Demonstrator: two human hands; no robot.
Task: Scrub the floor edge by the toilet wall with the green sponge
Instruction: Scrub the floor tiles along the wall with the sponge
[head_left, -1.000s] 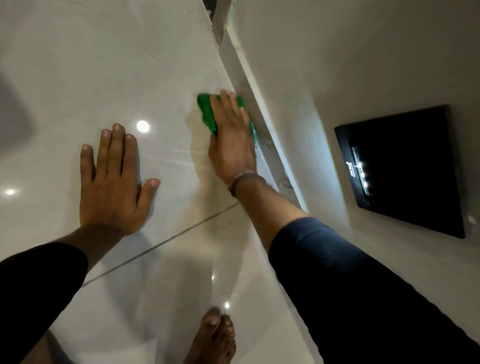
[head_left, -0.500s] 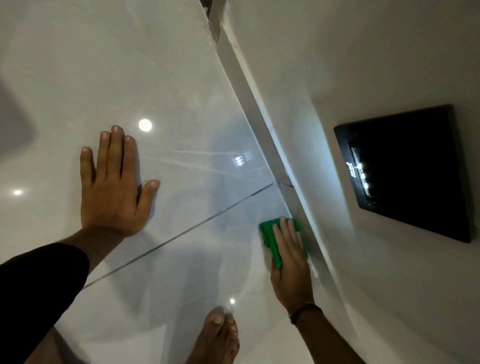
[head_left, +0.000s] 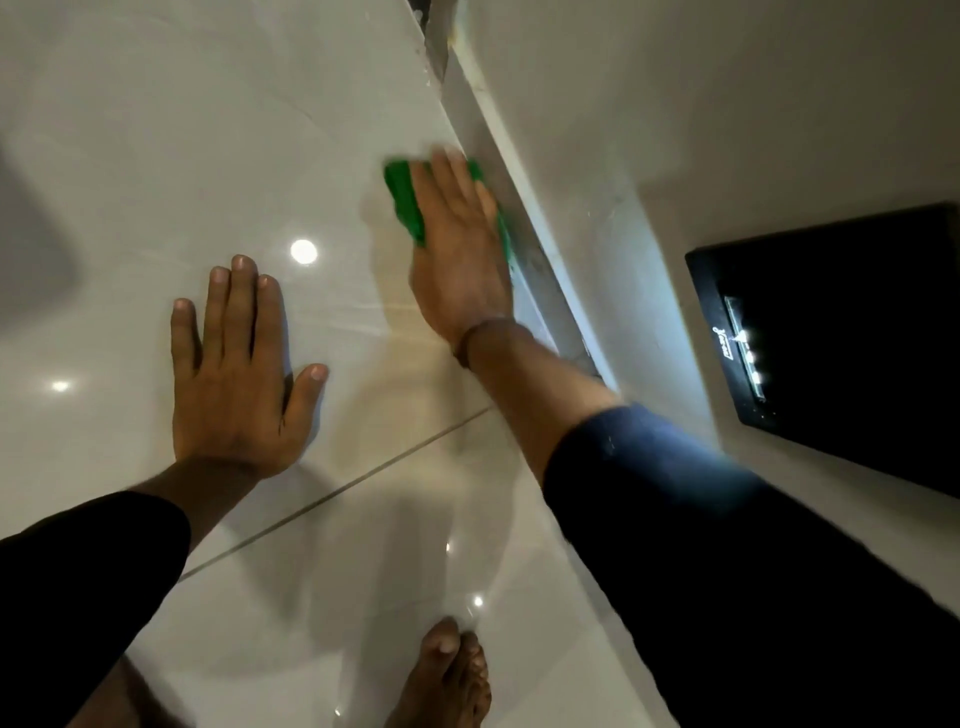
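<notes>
Your left hand (head_left: 236, 374) lies flat and spread on the glossy floor (head_left: 156, 156), and your right hand (head_left: 460, 260) presses the green sponge (head_left: 405, 202) with straight fingers (head_left: 449, 171), tight to the floor edge (head_left: 457, 124). If the tile is wet, your bracing palm could slide

Green sponge (head_left: 404, 205): mostly covered by right hand (head_left: 460, 260). Only left strip and thin sliver on wall side visible; full outline and thickness not determinable.
Right hand: fingertips motion-blurred; thumb out of sight.
Floor edge (head_left: 550, 306): section beneath hand and sponge hidden.
Black panel (head_left: 841, 353): cut off by right frame edge; white marking beside lights too small to read.
Foot (head_left: 449, 675): toes only, remainder cut off by bottom edge.
Left sleeve (head_left: 78, 587), right sleeve (head_left: 727, 571): cut off by frame edges; right cuff blurred.
Dark gap (head_left: 434, 36): cut off by top edge, contents indistinct.
</notes>
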